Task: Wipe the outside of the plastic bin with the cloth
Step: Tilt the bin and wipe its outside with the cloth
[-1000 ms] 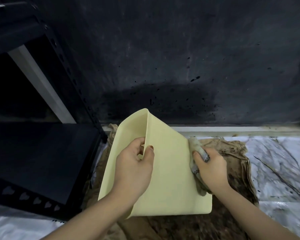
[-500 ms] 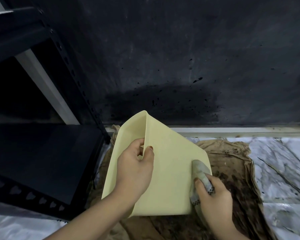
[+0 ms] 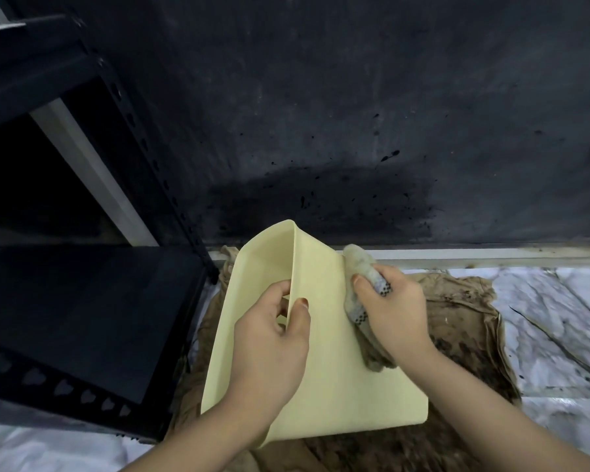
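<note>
Two hands on pale bin [image 3: 324, 362], black shelf [image 3: 82, 321] left, stained rag [image 3: 464, 335] beneath

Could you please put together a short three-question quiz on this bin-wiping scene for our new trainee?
1. True or false: the left hand pinches the rim of the bin, thumb on the outer wall.
2. Which hand holds the cloth? A) left B) right C) neither
3. Fill in: the bin stands over a stained brown ____ on the floor.

Key
1. True.
2. B: the right hand presses the cloth against the bin's outer wall near its upper right edge.
3. Rag, which spreads out beside the black shelf.
</note>
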Motion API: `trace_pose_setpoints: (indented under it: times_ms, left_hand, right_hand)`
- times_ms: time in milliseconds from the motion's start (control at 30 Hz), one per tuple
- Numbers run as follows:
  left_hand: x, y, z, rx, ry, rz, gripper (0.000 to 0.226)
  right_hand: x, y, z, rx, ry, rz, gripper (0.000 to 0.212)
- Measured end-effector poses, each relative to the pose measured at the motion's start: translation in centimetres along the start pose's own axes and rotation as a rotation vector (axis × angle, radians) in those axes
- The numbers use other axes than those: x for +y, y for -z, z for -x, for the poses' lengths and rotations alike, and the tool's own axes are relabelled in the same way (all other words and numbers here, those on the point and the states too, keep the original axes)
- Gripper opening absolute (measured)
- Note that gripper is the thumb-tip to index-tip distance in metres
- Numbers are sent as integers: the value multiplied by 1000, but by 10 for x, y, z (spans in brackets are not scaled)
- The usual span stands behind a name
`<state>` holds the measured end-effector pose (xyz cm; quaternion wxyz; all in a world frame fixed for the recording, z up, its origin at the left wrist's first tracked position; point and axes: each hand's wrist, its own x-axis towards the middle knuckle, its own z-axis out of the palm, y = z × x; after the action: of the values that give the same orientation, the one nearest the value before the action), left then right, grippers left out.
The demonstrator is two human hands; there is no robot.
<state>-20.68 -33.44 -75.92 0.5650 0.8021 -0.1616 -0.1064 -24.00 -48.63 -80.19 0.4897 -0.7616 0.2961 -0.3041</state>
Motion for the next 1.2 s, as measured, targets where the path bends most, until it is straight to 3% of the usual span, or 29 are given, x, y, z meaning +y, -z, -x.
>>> trace_pose_setpoints:
  times_ms: [367,533,633,733,933,1200]
  left_hand:
    - [-5,9,0,-79,-13,-25,22]
    - [-3,12,-11,-161,70,81,36]
    - [3,16,-20,-106,125,167,39]
    - [8,16,-26,-24,80,94,29]
    - [7,11,-18,25,-52,106,21]
    - [11,1,-6,17,-204,77,16]
  right_hand:
    - [96,36,7,184,-315,159,35]
    - [112,40,33,174,-371,208,10]
    - [114,43,49,188,-373,225,18]
    - [107,44,59,208,-366,211,21]
    - [69,30,80,203,-90,150,19]
    - [-12,8,65,35,304,-105,18]
